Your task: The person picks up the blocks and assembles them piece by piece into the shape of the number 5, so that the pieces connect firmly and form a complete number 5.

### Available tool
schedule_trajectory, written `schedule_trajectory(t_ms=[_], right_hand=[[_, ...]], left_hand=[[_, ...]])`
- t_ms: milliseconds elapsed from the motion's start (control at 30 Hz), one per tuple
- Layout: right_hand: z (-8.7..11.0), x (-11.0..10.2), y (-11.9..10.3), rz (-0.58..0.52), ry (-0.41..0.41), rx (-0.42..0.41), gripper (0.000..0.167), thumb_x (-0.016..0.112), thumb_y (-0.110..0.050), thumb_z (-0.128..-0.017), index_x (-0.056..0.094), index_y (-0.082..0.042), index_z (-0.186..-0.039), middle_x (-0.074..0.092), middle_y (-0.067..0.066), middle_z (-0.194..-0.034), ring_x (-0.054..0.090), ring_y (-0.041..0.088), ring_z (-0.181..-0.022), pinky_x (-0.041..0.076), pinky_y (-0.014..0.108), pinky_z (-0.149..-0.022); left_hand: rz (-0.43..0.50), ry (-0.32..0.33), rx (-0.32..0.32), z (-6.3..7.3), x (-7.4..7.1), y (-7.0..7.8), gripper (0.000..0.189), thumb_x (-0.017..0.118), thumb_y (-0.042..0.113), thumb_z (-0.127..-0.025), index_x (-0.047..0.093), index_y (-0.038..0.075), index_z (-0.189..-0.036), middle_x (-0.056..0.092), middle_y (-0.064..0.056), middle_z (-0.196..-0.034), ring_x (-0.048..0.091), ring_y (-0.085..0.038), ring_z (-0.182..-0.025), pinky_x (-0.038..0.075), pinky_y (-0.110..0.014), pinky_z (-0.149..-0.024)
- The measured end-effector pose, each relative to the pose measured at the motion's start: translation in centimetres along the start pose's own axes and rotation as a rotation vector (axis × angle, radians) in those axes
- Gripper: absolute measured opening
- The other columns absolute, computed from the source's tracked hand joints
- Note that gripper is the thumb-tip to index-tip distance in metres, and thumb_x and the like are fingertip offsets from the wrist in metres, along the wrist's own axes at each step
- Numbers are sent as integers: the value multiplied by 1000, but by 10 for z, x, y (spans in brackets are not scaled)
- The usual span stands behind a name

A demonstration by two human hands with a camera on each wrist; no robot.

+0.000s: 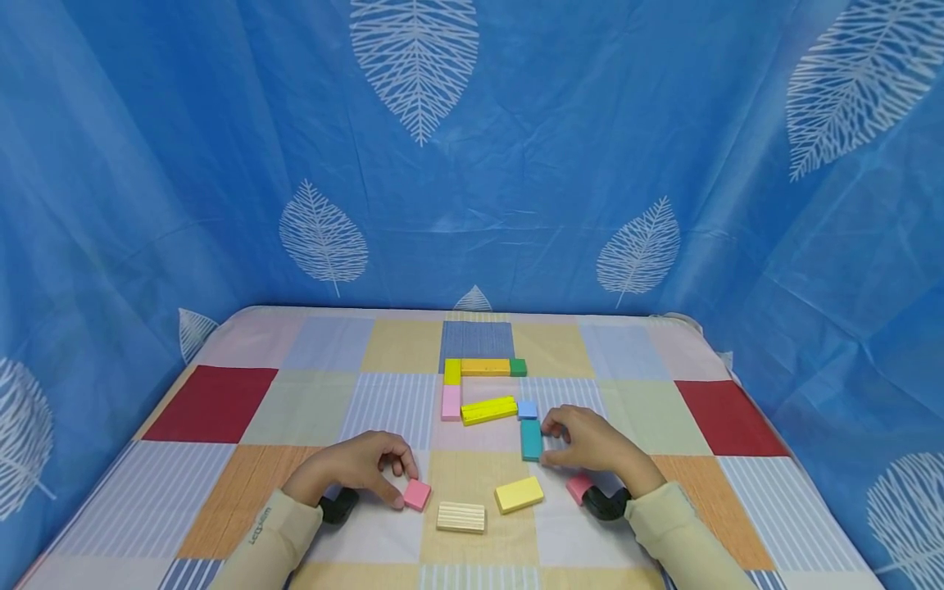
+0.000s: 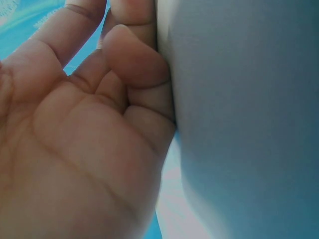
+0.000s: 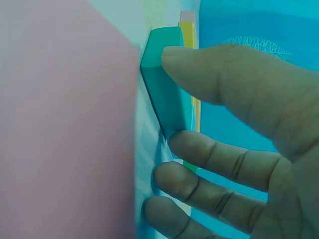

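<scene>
On the patchwork cloth my left hand [image 1: 365, 467] has its thumb tip at the near-left corner of a small pink block [image 1: 416, 495]. Its index fingertip is just behind that block, and the fingers are loosely bent. The left wrist view shows the palm and curled fingers beside a blurred pale surface; the pink block is not seen there. My right hand [image 1: 590, 442] touches the right long side of a teal block [image 1: 531, 441], thumb near one end and index finger near the other. In the right wrist view the same teal block [image 3: 169, 94] lies flat under those fingertips.
Behind the teal block sit a blue block [image 1: 527, 410], yellow block [image 1: 489, 410], pink block [image 1: 451, 402], orange block [image 1: 485, 367] and green block [image 1: 518, 367]. Nearer are a pale-yellow block [image 1: 519, 495], a striped wooden block [image 1: 460, 517] and a partly hidden pink block [image 1: 576, 489].
</scene>
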State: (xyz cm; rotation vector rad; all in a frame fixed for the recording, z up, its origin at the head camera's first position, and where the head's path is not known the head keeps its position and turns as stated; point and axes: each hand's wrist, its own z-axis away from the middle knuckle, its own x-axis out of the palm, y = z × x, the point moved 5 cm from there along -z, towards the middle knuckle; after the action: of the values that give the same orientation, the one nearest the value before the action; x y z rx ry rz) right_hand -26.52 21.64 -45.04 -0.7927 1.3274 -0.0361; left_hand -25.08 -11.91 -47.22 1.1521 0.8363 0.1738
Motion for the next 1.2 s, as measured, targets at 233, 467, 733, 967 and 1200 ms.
schedule_trajectory(t_ms=[233,467,733,967,1200], right_hand=[[-2,0,-1,7,1,9,35,95,-23,-83,71,-8,-104,61,-4,-91,52,14,-82,51,32,-77],[-4,1,0,11,-1,19,36,95,-23,-83,72,-7,-105,61,-4,-91,52,14,-82,51,32,-77],[-5,1,0,9,4,14,34,95,-22,-84,72,-7,-105,62,-4,-91,52,13,-82,50,32,-76],[-6,2,0,8,0,26,34,94,-22,-84,72,-7,-105,62,-4,-91,52,14,-82,50,32,-77],[-3,-1,0,-19,-9,10,33,93,-23,-86,73,-6,-107,64,-3,-95,54,14,-84,52,32,-78]], left_hand=[[-7,1,1,0,-1,1,25,92,4,-80,77,5,-100,62,7,-87,49,-6,-76,39,-22,-69],[8,-6,17,0,-1,3,25,92,3,-81,77,3,-102,63,7,-88,49,-7,-76,39,-23,-68],[-2,2,-6,-1,-2,0,25,93,5,-80,78,5,-100,62,6,-87,48,-6,-75,38,-22,-69],[10,0,-7,0,-1,-2,25,92,4,-80,78,5,-100,62,5,-87,47,-6,-74,38,-22,-68],[6,1,-15,-1,-1,-2,25,92,5,-81,78,5,-101,63,6,-87,48,-7,-75,38,-22,-69]])
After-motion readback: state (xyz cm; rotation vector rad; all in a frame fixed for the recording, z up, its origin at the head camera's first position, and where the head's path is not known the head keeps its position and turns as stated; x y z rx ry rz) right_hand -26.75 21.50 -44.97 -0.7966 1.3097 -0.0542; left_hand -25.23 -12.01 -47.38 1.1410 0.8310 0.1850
